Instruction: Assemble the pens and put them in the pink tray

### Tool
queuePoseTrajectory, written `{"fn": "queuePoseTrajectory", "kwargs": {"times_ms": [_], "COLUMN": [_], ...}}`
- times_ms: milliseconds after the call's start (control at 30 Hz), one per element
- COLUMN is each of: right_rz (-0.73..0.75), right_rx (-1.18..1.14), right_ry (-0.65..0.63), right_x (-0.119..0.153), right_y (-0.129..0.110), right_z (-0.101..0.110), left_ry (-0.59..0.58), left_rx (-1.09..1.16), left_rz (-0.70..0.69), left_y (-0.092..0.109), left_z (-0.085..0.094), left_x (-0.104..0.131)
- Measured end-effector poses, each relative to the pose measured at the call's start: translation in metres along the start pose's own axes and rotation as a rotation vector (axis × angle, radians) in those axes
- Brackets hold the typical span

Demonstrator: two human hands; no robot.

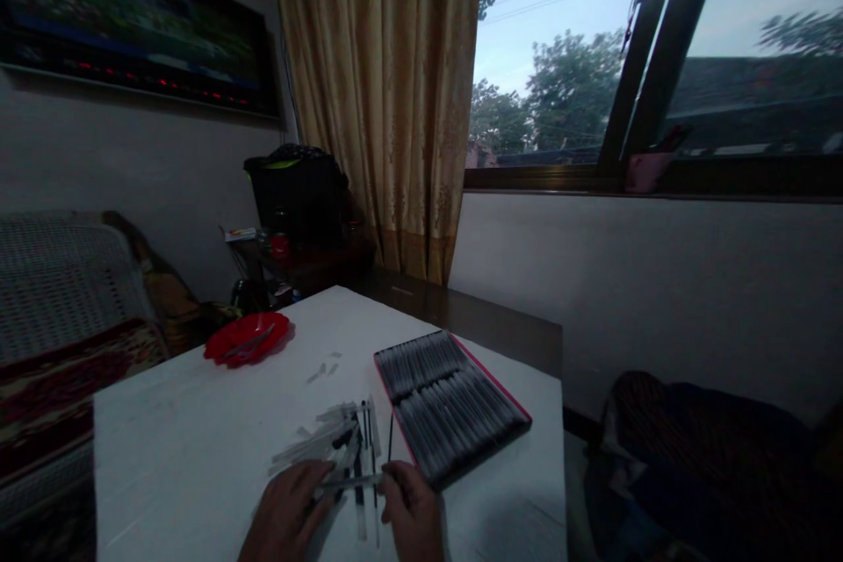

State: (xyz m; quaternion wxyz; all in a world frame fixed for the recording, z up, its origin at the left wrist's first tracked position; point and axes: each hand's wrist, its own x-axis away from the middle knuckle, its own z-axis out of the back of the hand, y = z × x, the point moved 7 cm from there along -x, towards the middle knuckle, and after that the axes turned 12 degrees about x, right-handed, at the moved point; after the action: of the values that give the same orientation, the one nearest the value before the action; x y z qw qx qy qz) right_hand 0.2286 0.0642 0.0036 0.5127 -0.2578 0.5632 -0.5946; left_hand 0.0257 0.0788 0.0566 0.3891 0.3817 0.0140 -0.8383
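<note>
Pinching opposite ends of a slim stick (pixel 356 482), left hand (pixel 291 505) and right hand (pixel 413 502) face each other.

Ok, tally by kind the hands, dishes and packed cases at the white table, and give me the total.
Hands: 2 (left hand, right hand)
Red dish: 1
Packed case: 1
Total: 4
Left out: the slim pieces, both those lying on the table and what the fingers hold, too blurred to count.
</note>
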Motion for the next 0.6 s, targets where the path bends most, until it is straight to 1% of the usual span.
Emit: {"fn": "queuePoseTrajectory", "kwargs": {"times_ms": [67,133,233,300,367,467,533,600], "right_rz": [-0.041,-0.041,-0.025,-0.002,0.052,0.208,0.326,0.409], "right_rx": [-0.041,-0.002,0.211,0.394,0.541,0.696,0.781,0.841], "right_ry": [0.032,0.092,0.218,0.25,0.256,0.298,0.36,0.413], "right_x": [-0.006,-0.015,-0.028,-0.033,-0.036,-0.031,-0.026,-0.02], "right_y": [0.001,0.0,-0.002,-0.003,-0.003,-0.006,-0.007,-0.007], "right_z": [0.017,0.041,0.079,0.093,0.096,0.089,0.082,0.076], "left_ry": [0.058,0.086,0.081,0.035,-0.017,-0.076,-0.11,-0.138], "left_rx": [-0.074,-0.142,-0.239,-0.26,-0.254,-0.256,-0.268,-0.29], "left_rz": [0.061,0.14,0.287,0.36,0.413,0.463,0.445,0.416], "left_y": [-0.021,-0.045,-0.077,-0.09,-0.097,-0.104,-0.107,-0.111], "left_z": [0.003,0.004,0.003,-0.004,-0.012,-0.022,-0.028,-0.031], "left_x": [0.0,0.003,0.013,0.022,0.029,0.037,0.04,0.042]}}
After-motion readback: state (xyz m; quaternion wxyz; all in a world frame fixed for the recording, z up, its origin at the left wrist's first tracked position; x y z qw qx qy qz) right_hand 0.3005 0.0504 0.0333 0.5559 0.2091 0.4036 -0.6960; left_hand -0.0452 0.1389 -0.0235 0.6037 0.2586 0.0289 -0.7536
